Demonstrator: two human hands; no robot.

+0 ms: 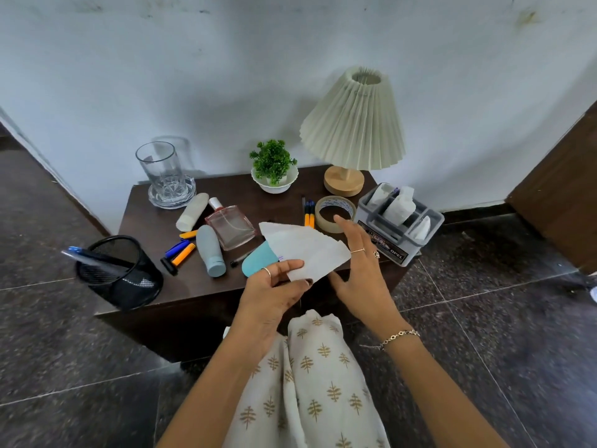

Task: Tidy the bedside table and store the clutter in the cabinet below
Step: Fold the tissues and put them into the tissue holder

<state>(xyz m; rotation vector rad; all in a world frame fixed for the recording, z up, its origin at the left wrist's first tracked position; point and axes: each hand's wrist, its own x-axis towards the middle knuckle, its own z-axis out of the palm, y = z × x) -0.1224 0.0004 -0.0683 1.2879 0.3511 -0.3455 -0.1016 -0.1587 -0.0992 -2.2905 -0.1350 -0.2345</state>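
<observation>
My left hand (274,286) pinches a stack of white and teal paper slips (303,248) above the front of the dark bedside table (148,205). Beside the slips my right hand (358,257) hovers with fingers straight, holding nothing; its fingertips lie near a tape roll (334,213). On the table lie a perfume bottle (231,226), a white tube (192,211), a grey bottle (210,250), loose pens and markers (181,250) and two pens (308,211) by the tape. The cabinet front below is mostly hidden by my arms.
A black mesh pen holder (119,273) stands at the front left corner. A glass on a glass dish (161,176), a potted plant (274,169) and a lamp (352,130) line the back. A grey organiser (400,218) sits at the right edge. Dark tiled floor surrounds the table.
</observation>
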